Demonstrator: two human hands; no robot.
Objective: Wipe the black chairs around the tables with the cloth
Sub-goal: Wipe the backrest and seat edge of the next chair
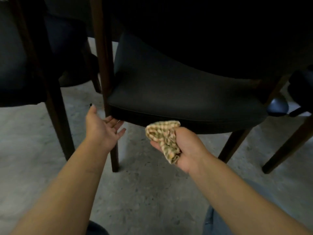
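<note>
Right hand (182,148): closed around the bunched yellow-green checked cloth (163,136), cloth touching the seat's front edge.
Left hand (103,126): open, fingers spread beneath the seat corner.
Chair: black padded seat (177,92), dark wooden legs (114,155).
Surroundings: second black chair (15,65) left; grey speckled floor (138,192).

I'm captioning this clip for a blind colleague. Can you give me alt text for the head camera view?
The right hand grips a bunched checked cloth at the front edge of a black chair seat, while the open left hand reaches under the seat's corner beside a dark wooden leg.
</note>
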